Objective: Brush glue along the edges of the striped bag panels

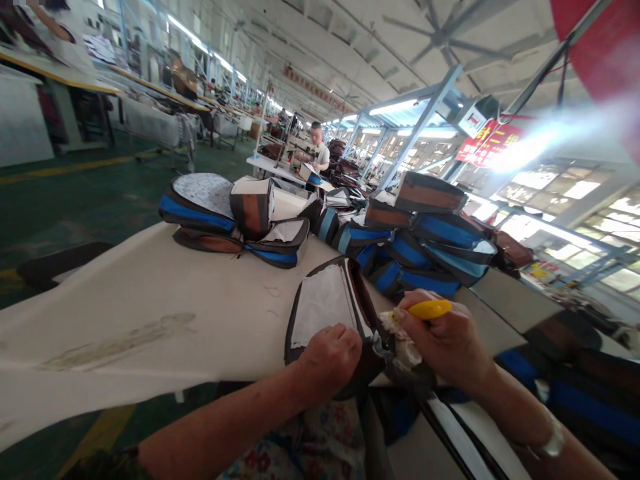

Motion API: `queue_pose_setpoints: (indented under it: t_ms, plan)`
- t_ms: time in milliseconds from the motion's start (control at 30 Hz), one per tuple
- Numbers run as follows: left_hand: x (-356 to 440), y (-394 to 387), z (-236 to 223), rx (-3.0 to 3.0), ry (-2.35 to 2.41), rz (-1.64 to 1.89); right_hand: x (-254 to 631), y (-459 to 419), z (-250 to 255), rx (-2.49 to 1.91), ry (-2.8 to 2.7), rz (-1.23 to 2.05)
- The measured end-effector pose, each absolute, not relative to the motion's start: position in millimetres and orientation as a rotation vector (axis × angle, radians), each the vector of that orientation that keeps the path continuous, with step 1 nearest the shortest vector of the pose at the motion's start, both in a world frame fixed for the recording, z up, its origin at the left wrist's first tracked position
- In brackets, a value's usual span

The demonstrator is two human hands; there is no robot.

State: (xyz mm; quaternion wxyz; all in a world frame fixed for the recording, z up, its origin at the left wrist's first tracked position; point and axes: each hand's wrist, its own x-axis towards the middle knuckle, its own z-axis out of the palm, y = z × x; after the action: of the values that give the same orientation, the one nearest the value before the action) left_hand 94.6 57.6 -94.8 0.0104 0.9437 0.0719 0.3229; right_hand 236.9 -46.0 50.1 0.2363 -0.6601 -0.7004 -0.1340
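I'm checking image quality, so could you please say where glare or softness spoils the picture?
Head view: glare streaks over the right end of the red banner; windows are washed out; the large ceiling fan looks soft; the yellow handle stands out.

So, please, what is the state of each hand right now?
Left hand: closed, against the bag piece; its grip is hidden.
Right hand: closed, holding a yellow-handled tool.

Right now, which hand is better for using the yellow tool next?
Probably the right hand: it holds the yellow tool close beside the bag. The left hand is curled at the bag's edge and seems to be holding it.
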Motion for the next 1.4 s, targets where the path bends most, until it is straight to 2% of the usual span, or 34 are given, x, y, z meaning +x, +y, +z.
queue_pose_setpoints:
  t_ms: [133, 367, 433, 567, 700, 800, 1000, 1200, 1400]
  plan:
    - [94, 55, -97, 2.954, 0.210, 0.979, 238, -40, 47, -1.894, -2.036, -0.144]
    - [89, 53, -101, 2.992, 0.156, 1.017, 236, -29, 34, -1.938, -2.049, -0.121]
    - [86, 56, -103, 2.978, 0.121, 1.085, 239, -28, 34, -1.985, -2.078, -0.207]
    - [71, 78, -108, 2.797, 0.146, 1.257, 244, -38, 43, -1.824, -1.656, -0.248]
    - [50, 115, -119, 2.315, 0.572, 1.356, 233, -49, 40, -1.591, -1.032, 0.007]
    - [33, 134, -131, 2.025, 0.795, 1.494, 222, -48, 22, -1.403, -0.778, 0.210]
    - [8, 109, -146, 2.210, 0.725, 1.447, 207, -35, -15, -1.276, -0.598, 0.386]
    - [28, 86, -145, 2.209, 0.978, 1.495, 181, -29, -18, -1.251, -0.581, 0.365]
    - [34, 116, -125, 1.948, 0.747, 1.364, 187, -30, -12, -1.323, -0.767, 0.200]
